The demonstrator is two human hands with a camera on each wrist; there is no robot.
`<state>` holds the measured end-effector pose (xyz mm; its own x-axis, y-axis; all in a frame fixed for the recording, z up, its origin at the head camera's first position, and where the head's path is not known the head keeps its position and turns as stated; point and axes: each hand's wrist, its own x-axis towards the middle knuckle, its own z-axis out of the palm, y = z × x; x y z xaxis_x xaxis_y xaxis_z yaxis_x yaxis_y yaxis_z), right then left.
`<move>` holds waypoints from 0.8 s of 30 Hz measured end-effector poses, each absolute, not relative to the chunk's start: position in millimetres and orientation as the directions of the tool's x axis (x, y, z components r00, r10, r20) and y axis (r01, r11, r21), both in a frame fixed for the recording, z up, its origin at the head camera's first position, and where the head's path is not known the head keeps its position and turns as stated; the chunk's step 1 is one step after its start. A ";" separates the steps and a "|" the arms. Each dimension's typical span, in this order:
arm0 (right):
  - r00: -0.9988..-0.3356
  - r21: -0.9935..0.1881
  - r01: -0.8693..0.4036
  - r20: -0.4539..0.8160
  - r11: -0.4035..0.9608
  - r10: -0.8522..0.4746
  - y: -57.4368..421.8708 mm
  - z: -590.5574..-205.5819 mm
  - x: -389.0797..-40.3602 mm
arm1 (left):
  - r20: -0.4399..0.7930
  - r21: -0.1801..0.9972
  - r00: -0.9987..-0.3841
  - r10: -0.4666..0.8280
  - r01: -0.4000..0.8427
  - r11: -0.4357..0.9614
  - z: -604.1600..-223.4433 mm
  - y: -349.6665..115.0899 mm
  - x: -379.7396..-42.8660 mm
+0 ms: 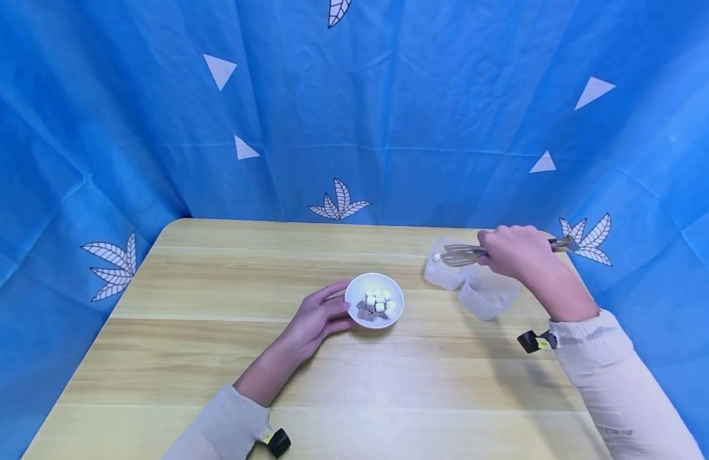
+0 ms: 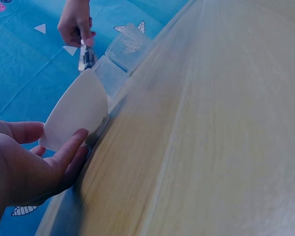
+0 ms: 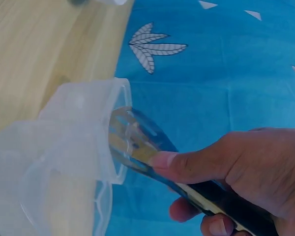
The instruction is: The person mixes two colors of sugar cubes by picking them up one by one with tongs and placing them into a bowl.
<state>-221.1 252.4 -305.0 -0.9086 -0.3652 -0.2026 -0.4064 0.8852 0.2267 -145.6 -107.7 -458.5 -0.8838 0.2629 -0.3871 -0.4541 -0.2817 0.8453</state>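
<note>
My left hand (image 1: 311, 319) grips the left side of a small white bowl (image 1: 354, 291), its fingers spread along the wall and one fingertip at the rim. Inside the bowl lie several small white cubes (image 1: 380, 306) and greyish-brown chunks (image 1: 366, 313). At the right, my right hand (image 1: 518, 252) holds metal tongs (image 1: 460, 254) with slotted ends. The tong tips reach into the opening of a translucent plastic container (image 1: 443, 278), as the right wrist view shows. A small white piece (image 1: 436, 257) shows beside the tips in the head view.
A second translucent container (image 1: 483, 300) stands against the first, on the near right side, below my right hand. Both are close to the back right of the wooden table (image 1: 216, 275). A blue patterned cloth (image 1: 389, 96) hangs behind and along the sides.
</note>
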 end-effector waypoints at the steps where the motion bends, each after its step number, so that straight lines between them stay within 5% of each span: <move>1: -0.905 0.237 -0.415 -0.210 0.878 -0.371 251.2 -307.3 -222.5 | -0.388 0.845 -0.883 0.265 -0.456 -0.280 -458.3 -107.5 -145.5; 24: -0.841 0.404 -0.539 -0.206 0.739 -0.500 212.3 -335.4 -227.9 | -0.392 0.844 -0.882 0.262 -0.458 -0.280 -458.8 -107.2 -146.0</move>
<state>-227.9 212.3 -335.4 -0.8410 -0.5003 -0.2060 -0.5387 0.7391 0.4043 -146.0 -107.2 -458.8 -0.8819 0.2622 -0.3919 -0.4581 -0.2796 0.8438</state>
